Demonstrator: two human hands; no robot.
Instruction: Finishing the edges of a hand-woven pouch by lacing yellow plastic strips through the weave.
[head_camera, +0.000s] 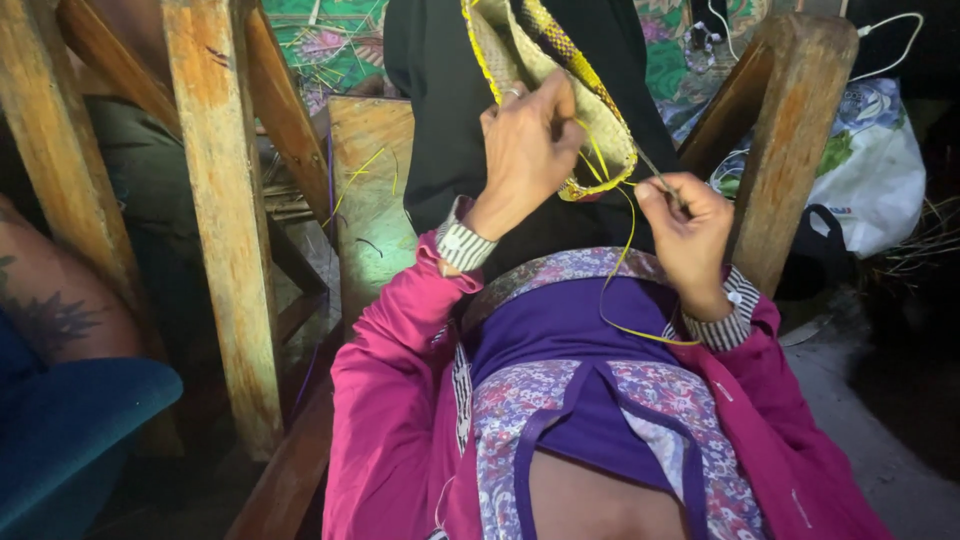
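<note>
The woven basket (545, 75), pale straw with a yellow rim and a dark patterned band, sits at twelve o'clock in the view, held up against black cloth (440, 120). The left hand (525, 150) clasps its lower edge, fingers curled shut around the weave. At two o'clock from the person's lap, the right hand (690, 235) pinches a thin needle (655, 172), and a yellow strand (625, 250) loops down from the rim to the striped cuff (725, 320). Wooden posts (225, 200) stand at nine o'clock, a white plastic bag (875, 170) at three.
</note>
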